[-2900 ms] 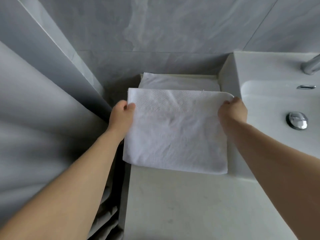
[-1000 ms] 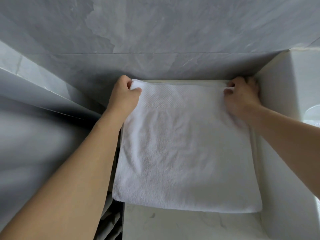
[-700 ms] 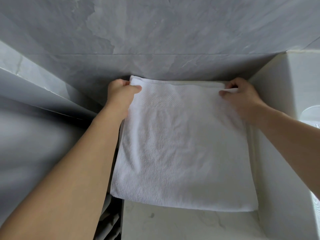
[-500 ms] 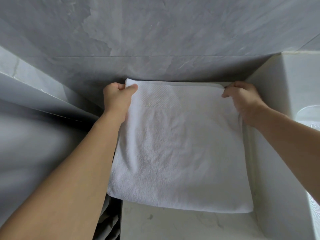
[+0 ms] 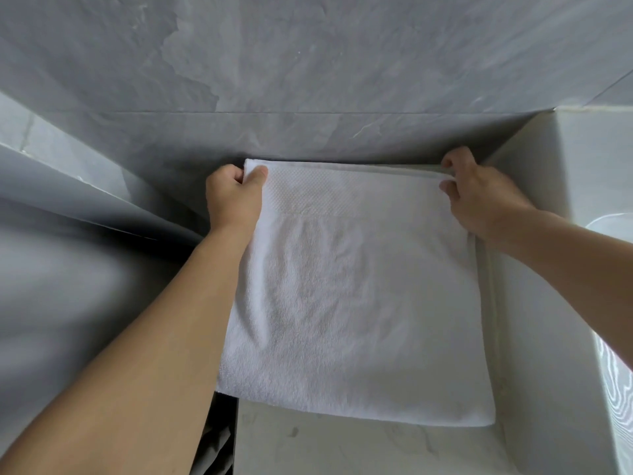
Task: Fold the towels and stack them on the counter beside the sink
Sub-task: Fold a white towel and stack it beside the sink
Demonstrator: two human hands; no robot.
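Observation:
A folded white towel lies flat on the pale counter, its far edge against the grey wall. Another folded towel lies beneath it, showing only as a thin edge along the right side and far edge. My left hand grips the top towel's far left corner, thumb on top. My right hand pinches its far right corner, fingers curled over the edge.
The white sink block rises right beside the towels, with its basin rim at the frame's right edge. A grey tiled wall stands behind. A dark gap drops off at the counter's left edge.
The towel went from held above the counter to lying on the lower towel. In the last second both hands slid it slightly and kept hold of the far corners.

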